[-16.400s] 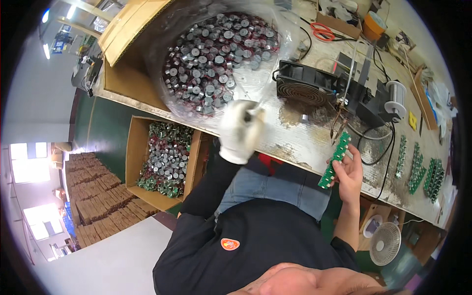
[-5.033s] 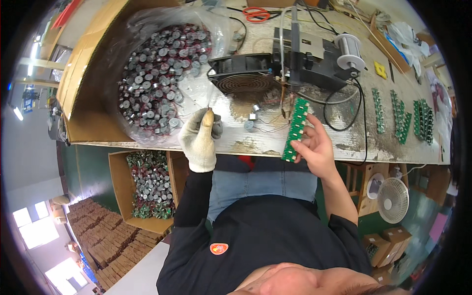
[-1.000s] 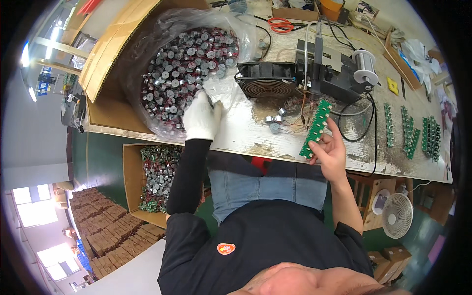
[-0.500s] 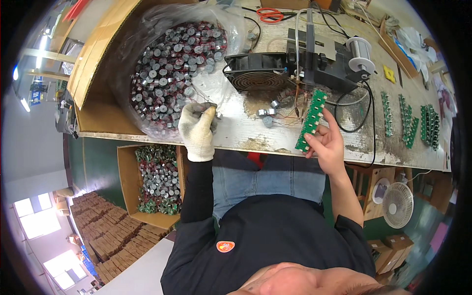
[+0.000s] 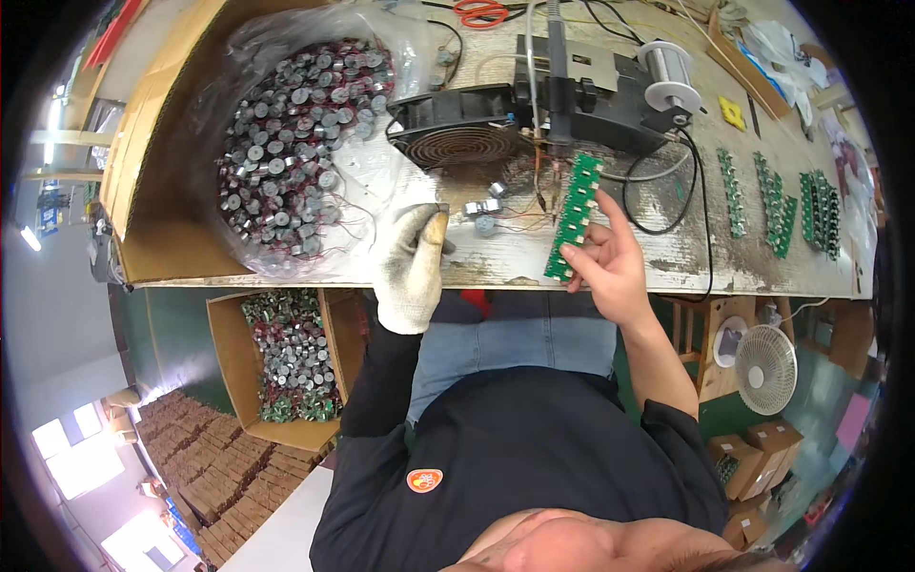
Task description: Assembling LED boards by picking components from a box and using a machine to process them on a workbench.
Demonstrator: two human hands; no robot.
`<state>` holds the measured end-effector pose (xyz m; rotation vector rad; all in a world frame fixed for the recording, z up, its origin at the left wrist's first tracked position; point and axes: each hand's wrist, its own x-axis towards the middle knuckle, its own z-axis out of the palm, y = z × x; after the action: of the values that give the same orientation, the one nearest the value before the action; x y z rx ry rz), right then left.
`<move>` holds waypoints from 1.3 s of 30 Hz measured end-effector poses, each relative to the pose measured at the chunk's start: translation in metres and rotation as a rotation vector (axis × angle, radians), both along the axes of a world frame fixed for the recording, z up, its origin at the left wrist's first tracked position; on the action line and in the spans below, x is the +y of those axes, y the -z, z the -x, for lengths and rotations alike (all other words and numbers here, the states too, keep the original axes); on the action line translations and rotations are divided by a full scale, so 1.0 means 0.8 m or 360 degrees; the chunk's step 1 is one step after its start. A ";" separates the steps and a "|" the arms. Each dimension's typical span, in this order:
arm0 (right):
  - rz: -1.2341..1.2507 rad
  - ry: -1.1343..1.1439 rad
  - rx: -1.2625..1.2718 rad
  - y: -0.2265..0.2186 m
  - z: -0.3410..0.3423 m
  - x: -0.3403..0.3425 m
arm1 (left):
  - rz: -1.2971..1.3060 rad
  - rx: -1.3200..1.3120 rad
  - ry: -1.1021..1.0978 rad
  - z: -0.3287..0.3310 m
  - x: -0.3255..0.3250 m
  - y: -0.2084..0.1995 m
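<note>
My right hand (image 5: 610, 262) is bare and grips a long green circuit board (image 5: 575, 214) near its lower end, thumb on its face. The board stands slanted over the bench, with small pale parts along it. My left hand (image 5: 408, 276) wears a white glove with grey fingertips and a yellowish thumb tip. Its fingers are drawn together; whatever they hold, if anything, is hidden. To the right of this glove, several small silver motors (image 5: 484, 225) with thin red wires lie on the bench. Behind the board rises a black soldering machine (image 5: 596, 114) with a thin metal tip.
A plastic bag of motors (image 5: 295, 143) fills a cardboard box (image 5: 157, 172) at left. A black fan (image 5: 457, 129), solder spool (image 5: 667, 71) and red scissors (image 5: 481, 11) stand or lie farther back. Finished-looking green boards (image 5: 774, 205) lie right. Another motor box (image 5: 291, 357) sits below the bench.
The view has shifted, so the bench things appear farther left and higher. My left hand has moved right, away from the bag and toward the loose motors. My right hand keeps the circuit board.
</note>
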<state>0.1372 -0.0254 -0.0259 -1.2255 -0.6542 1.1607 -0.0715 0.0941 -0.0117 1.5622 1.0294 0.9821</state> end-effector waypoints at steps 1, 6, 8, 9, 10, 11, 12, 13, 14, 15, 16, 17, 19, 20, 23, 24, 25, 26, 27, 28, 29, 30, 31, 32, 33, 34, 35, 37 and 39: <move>-0.0021 -0.0019 -0.0012 0.001 0.000 0.000 | 0.0191 -0.0081 -0.0012 -0.007 -0.010 -0.003; 0.0002 -0.0066 -0.0024 -0.004 0.001 -0.003 | 0.0413 -0.0158 0.0017 -0.026 -0.036 0.008; 0.0011 -0.0089 0.0008 -0.005 0.000 -0.006 | 0.0432 -0.0133 0.0056 -0.033 -0.041 0.001; 0.0007 -0.0084 0.0034 -0.005 -0.001 -0.006 | 0.0437 -0.0101 0.0086 -0.036 -0.043 -0.001; 0.0019 -0.0072 0.0028 -0.007 -0.002 -0.008 | 0.0449 -0.0106 0.0097 -0.040 -0.045 0.001; 0.0018 -0.0098 0.0041 -0.008 -0.001 -0.008 | 0.0328 -0.0046 0.0106 -0.042 -0.046 0.003; 0.0017 -0.0123 0.0055 -0.010 0.000 -0.008 | 0.0206 0.0015 0.0114 -0.044 -0.047 0.004; 0.0018 -0.0129 0.0054 -0.012 0.002 -0.008 | 0.0212 0.0014 0.0116 -0.046 -0.047 0.006; 0.0023 -0.0125 0.0051 -0.011 0.002 -0.008 | 0.0112 0.0098 0.0157 -0.048 -0.046 0.009; 0.0008 -0.0127 0.0062 -0.010 0.003 -0.007 | 0.0011 0.0183 0.0197 -0.050 -0.045 0.011; -0.0008 -0.0130 0.0072 -0.009 0.003 -0.007 | 0.0016 0.0180 0.0199 -0.053 -0.043 0.012; 0.0000 -0.0124 0.0072 -0.008 0.002 -0.007 | -0.0054 0.0220 0.0244 -0.055 -0.043 0.013; 0.0014 -0.0147 0.0094 -0.008 0.001 -0.008 | -0.0117 0.0258 0.0295 -0.059 -0.042 0.014; 0.0020 -0.0143 0.0095 -0.008 0.001 -0.008 | -0.0071 0.0282 0.0328 -0.060 -0.041 0.013; 0.0021 -0.0127 0.0116 -0.008 0.000 -0.008 | 0.0190 0.0273 0.0356 -0.064 -0.041 0.007; 0.0014 -0.0138 0.0121 -0.008 -0.001 -0.008 | 0.0400 0.0241 0.0345 -0.066 -0.041 0.005; 0.0005 -0.0149 0.0126 -0.008 -0.002 -0.008 | 0.0402 0.0242 0.0349 -0.066 -0.041 0.003; 0.0007 -0.0144 0.0128 -0.009 -0.002 -0.007 | 0.0552 0.0142 0.0376 -0.066 -0.040 0.001; 0.0011 -0.0145 0.0133 -0.010 -0.002 -0.007 | 0.0702 0.0042 0.0402 -0.065 -0.039 0.000; 0.0016 -0.0146 0.0138 -0.010 -0.002 -0.006 | 0.0703 0.0044 0.0406 -0.065 -0.038 0.001; 0.0018 -0.0139 0.0138 -0.010 -0.002 -0.006 | 0.0763 0.0034 0.0440 -0.067 -0.036 0.002; 0.0014 -0.0140 0.0151 -0.010 -0.002 -0.007 | 0.0823 0.0023 0.0474 -0.067 -0.034 0.003; 0.0011 -0.0140 0.0164 -0.010 -0.002 -0.006 | 0.0826 0.0024 0.0480 -0.068 -0.033 0.004; 0.0015 -0.0137 0.0163 -0.010 -0.002 -0.006 | 0.0764 0.0064 0.0494 -0.069 -0.032 0.003; -0.0009 -0.0135 0.0205 -0.010 -0.001 -0.005 | 0.0703 0.0104 0.0507 -0.070 -0.031 0.002; -0.0032 -0.0134 0.0247 -0.010 -0.001 -0.003 | 0.0788 0.0063 0.0489 -0.069 -0.030 0.000; -0.0026 -0.0126 0.0244 -0.009 -0.001 -0.002 | 0.0875 0.0022 0.0474 -0.069 -0.029 -0.002; -0.0053 -0.0136 0.0258 -0.006 -0.003 -0.001 | 0.0852 0.0038 0.0455 -0.072 -0.029 -0.004; -0.0062 -0.0114 0.0269 -0.007 -0.002 0.001 | 0.0872 -0.0019 0.0470 -0.072 -0.027 -0.007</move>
<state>0.1385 -0.0248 -0.0201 -1.0652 -0.5949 1.2900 -0.0139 0.0727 -0.0063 1.2003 0.9263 0.4523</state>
